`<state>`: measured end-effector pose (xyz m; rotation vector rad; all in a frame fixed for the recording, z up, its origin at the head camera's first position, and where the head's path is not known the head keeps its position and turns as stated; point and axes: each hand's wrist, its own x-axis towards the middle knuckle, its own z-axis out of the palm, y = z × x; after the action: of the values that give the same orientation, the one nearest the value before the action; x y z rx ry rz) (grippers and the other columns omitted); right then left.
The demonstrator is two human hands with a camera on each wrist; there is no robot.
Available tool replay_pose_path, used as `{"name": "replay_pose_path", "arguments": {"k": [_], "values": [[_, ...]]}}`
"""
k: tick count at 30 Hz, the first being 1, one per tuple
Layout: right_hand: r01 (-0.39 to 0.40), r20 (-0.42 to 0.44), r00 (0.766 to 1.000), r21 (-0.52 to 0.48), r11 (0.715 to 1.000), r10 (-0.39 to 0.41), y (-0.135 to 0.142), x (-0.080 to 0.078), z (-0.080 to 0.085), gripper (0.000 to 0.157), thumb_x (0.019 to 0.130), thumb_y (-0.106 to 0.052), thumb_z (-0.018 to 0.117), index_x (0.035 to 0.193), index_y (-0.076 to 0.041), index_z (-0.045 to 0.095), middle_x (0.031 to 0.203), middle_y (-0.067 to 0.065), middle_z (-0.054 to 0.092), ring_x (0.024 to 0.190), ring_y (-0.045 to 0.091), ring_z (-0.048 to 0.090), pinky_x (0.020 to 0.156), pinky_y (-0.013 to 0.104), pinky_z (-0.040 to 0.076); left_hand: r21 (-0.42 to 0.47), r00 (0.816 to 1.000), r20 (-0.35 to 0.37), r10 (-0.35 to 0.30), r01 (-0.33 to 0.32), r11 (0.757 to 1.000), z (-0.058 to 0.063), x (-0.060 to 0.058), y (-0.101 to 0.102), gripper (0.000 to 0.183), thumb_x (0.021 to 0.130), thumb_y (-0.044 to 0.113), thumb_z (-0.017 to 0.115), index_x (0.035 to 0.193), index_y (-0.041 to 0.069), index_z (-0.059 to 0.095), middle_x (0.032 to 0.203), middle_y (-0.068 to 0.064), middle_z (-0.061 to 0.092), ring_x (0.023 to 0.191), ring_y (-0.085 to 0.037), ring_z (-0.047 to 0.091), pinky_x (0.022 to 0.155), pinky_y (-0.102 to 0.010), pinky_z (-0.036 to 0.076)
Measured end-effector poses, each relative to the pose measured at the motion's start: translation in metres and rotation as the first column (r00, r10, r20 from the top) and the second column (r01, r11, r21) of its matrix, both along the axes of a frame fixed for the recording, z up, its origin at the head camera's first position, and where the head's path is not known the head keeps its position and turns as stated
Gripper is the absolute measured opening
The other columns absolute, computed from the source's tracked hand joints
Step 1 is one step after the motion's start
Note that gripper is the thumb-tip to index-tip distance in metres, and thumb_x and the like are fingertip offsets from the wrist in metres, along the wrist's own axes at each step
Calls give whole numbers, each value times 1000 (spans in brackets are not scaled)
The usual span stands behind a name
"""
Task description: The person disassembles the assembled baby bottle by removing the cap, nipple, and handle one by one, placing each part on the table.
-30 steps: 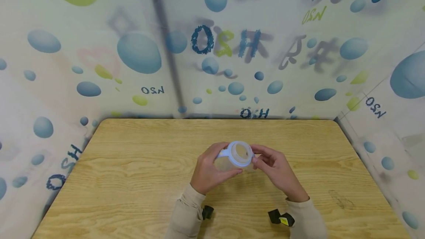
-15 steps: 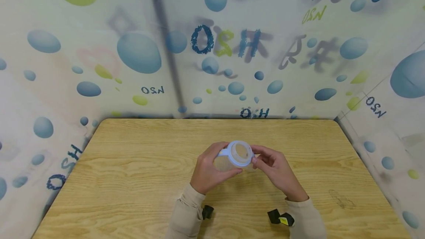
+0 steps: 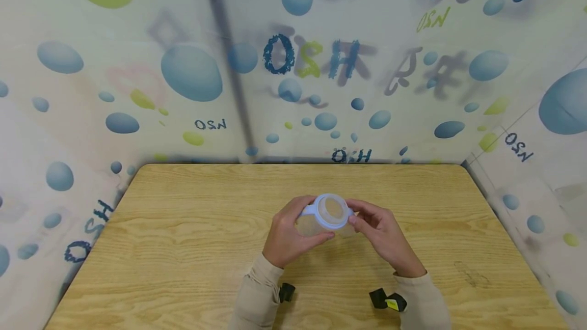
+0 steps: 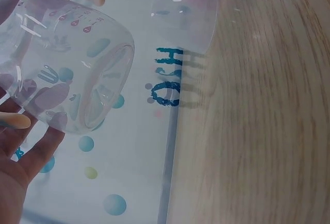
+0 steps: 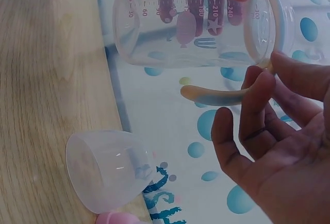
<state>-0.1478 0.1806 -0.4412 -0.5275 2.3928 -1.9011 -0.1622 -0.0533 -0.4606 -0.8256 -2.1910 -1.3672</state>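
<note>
A clear baby bottle [image 3: 308,226] lies tilted above the table, its open mouth facing up toward the head camera. Printed measuring marks show on its wall in the right wrist view. Around its neck sits a light blue handle ring [image 3: 310,210]; a curved handle [image 5: 216,96] with a peach-coloured end sticks out from it. My left hand [image 3: 285,236] grips the bottle's body, fingers and thumb on either side. At the ring's right side, my right hand [image 3: 382,230] pinches the handle between thumb and fingers. The bottle looks empty.
A translucent cap [image 5: 111,170] stands on the wooden table [image 3: 192,228], with a pink object [image 5: 117,219] close to it, mostly cut off by the frame. Behind the table rises a wall [image 3: 257,106] with blue and green dots. Black straps are at both wrists.
The handle ring has shifted very slightly up and to the right on the bottle. Both hands keep nearly the same place and grip.
</note>
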Motion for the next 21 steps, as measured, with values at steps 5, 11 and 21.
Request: {"name": "replay_pose_path", "arguments": {"k": [5,11,21], "values": [[14,2,1000,3,1000,-14,0,1,1,32,101,-11,58,133,-4,61,106,13,65,78,19,56,68,26,51,5,1000,4,-1,1,1000,1,0,0,72,67,27,94,129,9,61,120,-6,66,105,-19,64,85,-39,56],[8,-9,1000,-9,1000,-9,0,1,1,32,102,-10,56,133,-4,60,109,13,65,81,17,56,70,26,51,12,1000,-1,-2,2,1000,1,0,0,72,67,27,95,128,10,61,120,-6,66,104,-19,64,84,-39,56],[19,-42,999,-28,999,-20,0,2,4,33,102,-7,56,133,-1,59,114,15,65,84,15,60,72,28,53,14,1000,-2,2,-2,1000,1,0,0,72,67,27,94,127,9,61,119,-6,66,103,-19,65,81,-38,56]]}}
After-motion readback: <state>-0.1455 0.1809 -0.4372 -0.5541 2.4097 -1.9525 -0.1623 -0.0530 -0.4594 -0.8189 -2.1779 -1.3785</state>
